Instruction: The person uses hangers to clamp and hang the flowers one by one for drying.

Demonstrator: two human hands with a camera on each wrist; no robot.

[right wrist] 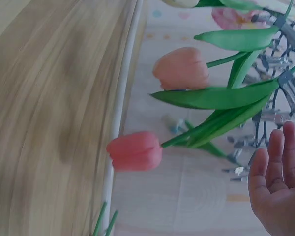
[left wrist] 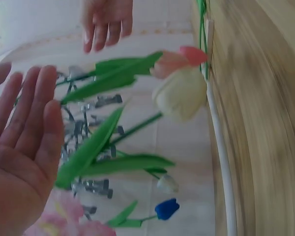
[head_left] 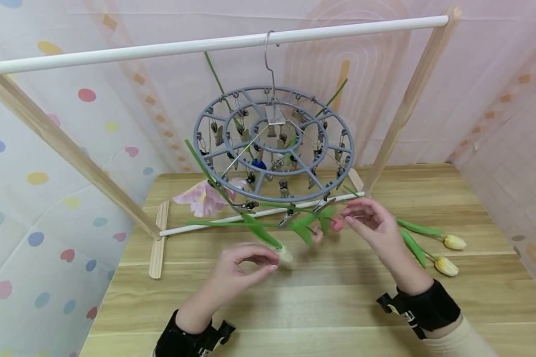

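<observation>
My left hand [head_left: 243,265] hung loose, fingers relaxed, gripping nothing, just beside a cream tulip [head_left: 285,254] that hung from the clip hanger [head_left: 274,144]. My right hand [head_left: 372,223] was likewise released, fingers lightly bent and empty, near two pink tulips [head_left: 336,224] dangling from the hanger's front rim.

Count on the hanger: one round grey ring set with many metal clips, hooked on the white rail [head_left: 214,44] of a wooden rack. Clipped flowers I could make out: one cream, two pink, one blue tulip [head_left: 259,163] under the middle, one open pink bloom [head_left: 203,198] at the left. Green stems and leaves crossed among them; more may have hung behind, but I couldn't tell.

On the counter [head_left: 321,307]: two yellow tulips [head_left: 451,254], lying side by side to the right of my right hand, well apart from the hanger.
</observation>
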